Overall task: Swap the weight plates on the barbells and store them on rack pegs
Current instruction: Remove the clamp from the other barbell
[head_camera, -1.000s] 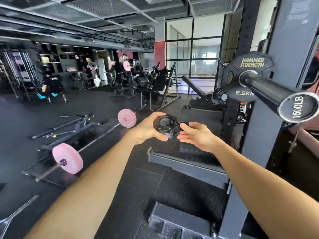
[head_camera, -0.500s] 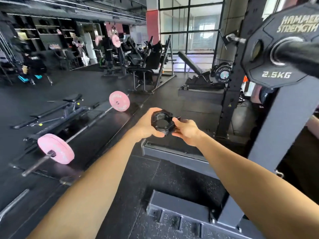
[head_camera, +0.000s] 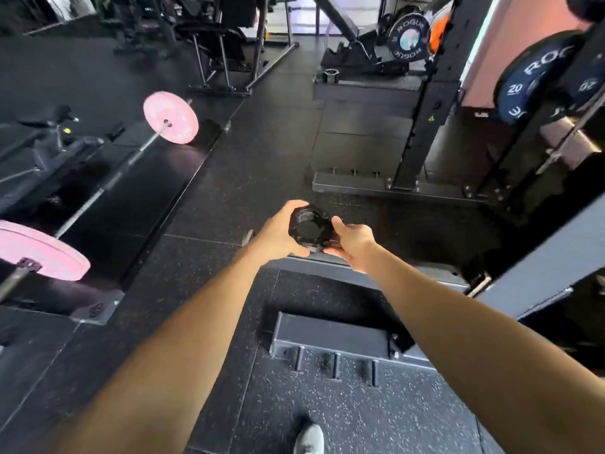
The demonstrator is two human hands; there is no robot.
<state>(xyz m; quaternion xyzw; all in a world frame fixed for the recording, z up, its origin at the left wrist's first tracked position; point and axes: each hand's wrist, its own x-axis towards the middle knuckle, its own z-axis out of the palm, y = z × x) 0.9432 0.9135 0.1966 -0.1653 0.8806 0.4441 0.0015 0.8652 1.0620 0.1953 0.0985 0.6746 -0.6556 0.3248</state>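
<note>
Head view. We hold a black barbell collar point(head_camera: 309, 231) between our two hands, out in front of us above the dark rubber floor point(head_camera: 229, 198). Our left hand point(head_camera: 281, 232) curls round the collar's left side, and our right hand point(head_camera: 353, 242) grips its right side, thumb up against its rim. Left of the collar, a barbell point(head_camera: 108, 181) lies on the floor with a pink weight plate point(head_camera: 171, 117) at its far end and another pink plate point(head_camera: 39, 249) at its near end. Right of the collar stands a black rack upright point(head_camera: 429, 103); farther right a dark blue plate point(head_camera: 530, 83) marked 20 hangs on the rack. A second collar point(head_camera: 330, 76) rests on a platform beyond the collar we hold. Below the collar, a grey shoe point(head_camera: 309, 439) shows at the frame's lower edge.
</note>
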